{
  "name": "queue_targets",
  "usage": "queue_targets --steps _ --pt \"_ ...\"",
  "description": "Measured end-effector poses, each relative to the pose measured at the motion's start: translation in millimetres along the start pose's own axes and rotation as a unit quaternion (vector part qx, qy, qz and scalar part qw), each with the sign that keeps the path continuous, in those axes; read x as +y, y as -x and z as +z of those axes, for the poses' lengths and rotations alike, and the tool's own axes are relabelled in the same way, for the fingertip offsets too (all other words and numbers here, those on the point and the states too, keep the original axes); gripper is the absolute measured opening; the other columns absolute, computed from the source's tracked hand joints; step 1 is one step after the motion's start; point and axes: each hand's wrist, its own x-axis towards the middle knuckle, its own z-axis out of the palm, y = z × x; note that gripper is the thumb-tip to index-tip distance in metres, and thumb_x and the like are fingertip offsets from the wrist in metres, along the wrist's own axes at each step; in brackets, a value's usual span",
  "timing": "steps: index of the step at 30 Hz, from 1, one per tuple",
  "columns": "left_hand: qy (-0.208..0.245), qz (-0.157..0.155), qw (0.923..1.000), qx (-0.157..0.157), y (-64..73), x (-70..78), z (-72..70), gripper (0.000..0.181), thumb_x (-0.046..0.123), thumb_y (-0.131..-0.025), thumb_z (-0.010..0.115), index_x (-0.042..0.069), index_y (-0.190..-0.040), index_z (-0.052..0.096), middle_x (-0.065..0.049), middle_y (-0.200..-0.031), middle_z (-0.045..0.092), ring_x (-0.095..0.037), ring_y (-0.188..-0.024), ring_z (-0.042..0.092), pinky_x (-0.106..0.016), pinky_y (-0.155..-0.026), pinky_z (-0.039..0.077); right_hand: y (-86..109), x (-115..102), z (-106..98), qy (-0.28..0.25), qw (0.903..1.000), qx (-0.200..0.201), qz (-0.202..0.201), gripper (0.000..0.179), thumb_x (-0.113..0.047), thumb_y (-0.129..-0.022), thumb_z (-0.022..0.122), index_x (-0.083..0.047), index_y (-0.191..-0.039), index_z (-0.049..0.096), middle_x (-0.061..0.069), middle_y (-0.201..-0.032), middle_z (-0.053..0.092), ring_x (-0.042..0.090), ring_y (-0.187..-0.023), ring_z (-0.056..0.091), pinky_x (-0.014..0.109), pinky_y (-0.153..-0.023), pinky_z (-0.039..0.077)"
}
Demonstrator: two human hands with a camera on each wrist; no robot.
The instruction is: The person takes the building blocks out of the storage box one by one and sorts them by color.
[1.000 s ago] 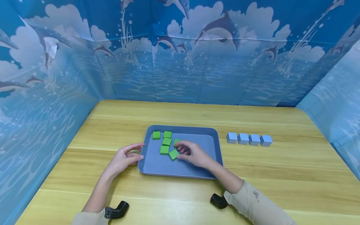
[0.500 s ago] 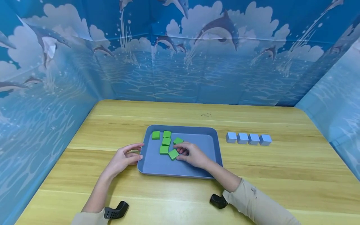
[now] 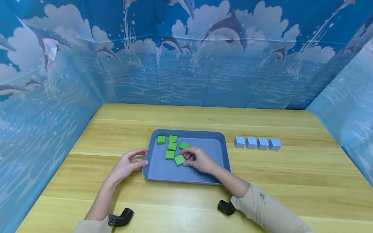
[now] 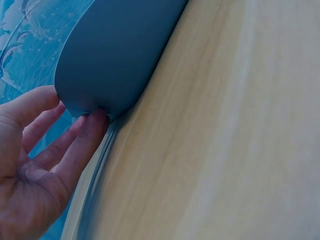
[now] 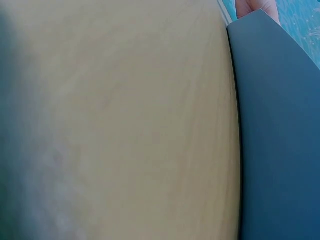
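Observation:
In the head view several green blocks (image 3: 170, 155) lie in a blue-grey tray (image 3: 189, 175). Three stand in a column, one is left of its top, and one sits to its right. At the blocks' lower right, my right hand (image 3: 201, 160) has curled fingers and pinches the corner of a tilted green block (image 3: 179, 160) that lies on the tray floor. My left hand (image 3: 128, 163) touches the tray's left rim with its thumb and fingertips. In the left wrist view, the fingers of that hand rest against the outer wall of the tray (image 4: 115, 55). The right wrist view does not show the right hand's fingers.
Right of the tray, several pale blue cubes (image 3: 263, 144) stand in a row on the wooden table (image 3: 291, 171). A dolphin-print curtain (image 3: 186, 77) encloses the back and sides. Black wrist devices (image 3: 120, 218) sit at both sleeves.
Over the last second the fingers of my right hand drew slightly back from the upper right green block, which now shows more fully. My left hand and the tray have stayed in place.

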Motion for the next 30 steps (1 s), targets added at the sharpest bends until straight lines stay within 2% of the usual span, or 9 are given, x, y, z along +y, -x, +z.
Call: queue_targets --steps 17,24,30 --pt "0.001 0.001 1.0000 0.001 -0.1 -0.5 -0.8 0.054 0.010 -0.084 0.065 -0.001 -0.132 0.045 -0.025 -0.123 0.045 -0.017 -0.093 0.062 -0.028 -0.075 0.054 1.1 -2 -6 -0.038 0.9992 0.015 0.003 0.033 -0.003 -0.076 0.071 0.003 -0.107 0.061 0.007 -0.088 0.060 0.015 -0.079 0.056 0.023 -0.068 0.050" --pt "-0.001 -0.002 1.0000 0.004 -0.9 -1.0 -0.4 0.054 0.011 -0.084 0.066 -0.001 -0.132 0.045 -0.025 -0.123 0.045 -0.016 -0.092 0.062 -0.028 -0.074 0.054 11.2 -8 -23 -0.040 0.9980 0.048 -0.012 0.034 -0.004 -0.077 0.071 0.002 -0.108 0.060 0.009 -0.090 0.062 0.017 -0.081 0.059 0.026 -0.070 0.052" --pt "0.001 -0.004 1.0000 0.004 -0.9 -0.4 -0.3 0.054 0.011 -0.084 0.066 -0.001 -0.132 0.045 -0.024 -0.123 0.045 -0.014 -0.091 0.062 -0.028 -0.074 0.054 27.7 -6 -40 -0.036 0.9959 0.083 -0.001 0.033 -0.006 -0.077 0.072 -0.001 -0.108 0.061 0.008 -0.090 0.062 0.016 -0.080 0.058 0.026 -0.070 0.052"
